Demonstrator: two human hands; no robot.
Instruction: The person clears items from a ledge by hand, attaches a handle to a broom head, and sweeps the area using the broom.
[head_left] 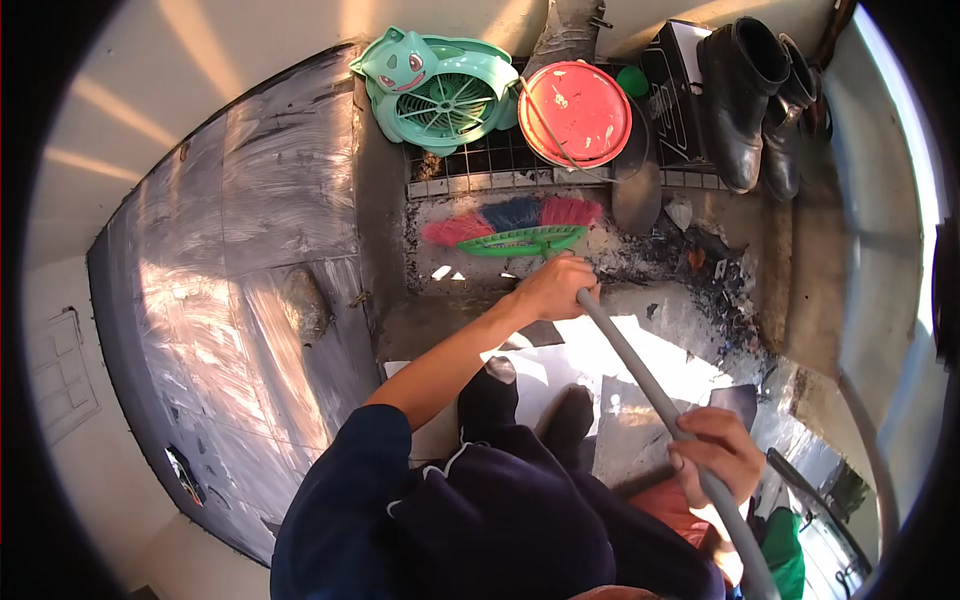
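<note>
A broom (640, 370) with a long grey handle runs from the lower right up to its green head, which has pink and dark blue bristles. My left hand (553, 287) is closed around the handle low down, just behind the head. Higher on the same handle, the fingers of my right hand (718, 456) wrap around it. The bristles lie against the dusty floor in front of a wire rack. Dark debris (715, 285) is scattered to the right of the broom head.
On the wire rack (480, 183) stand a green cartoon-shaped fan (445, 108), a red-lidded bucket (577, 113) and black boots (737, 105). A grey-smeared board (270, 200) with a stone-like lump (304, 305) takes up the left side. My feet (570, 418) are just behind the broom.
</note>
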